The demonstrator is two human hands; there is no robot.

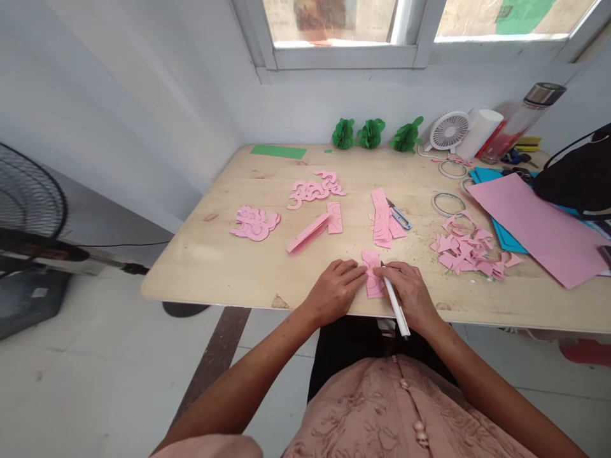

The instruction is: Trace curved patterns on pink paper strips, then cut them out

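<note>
A small pink paper strip (pixel 372 256) with curved lines drawn on it lies near the table's front edge, between my two hands. My left hand (pixel 337 289) has its fingers bent, the tips pressing the strip's left edge against the wood. In my right hand (pixel 410 291) is a white pen (pixel 399 312), its tip at the strip's upper right side and its back end slanting toward me. Just beyond lie more marked pink strips (pixel 380 219) with a blue-handled cutter (pixel 400 215) beside them. A folded pink paper (pixel 309 234) and a short marked piece (pixel 335 218) rest farther left.
Curved pink cutouts (pixel 312 189) and a stacked pile (pixel 254 222) occupy the table's left half. Pink scraps (pixel 470 250), tape rings (pixel 449 203) and large pink paper (pixel 537 226) are at right. Green paper shapes (pixel 370 133), a small fan (pixel 449 131) and a bottle (pixel 524 121) line the wall.
</note>
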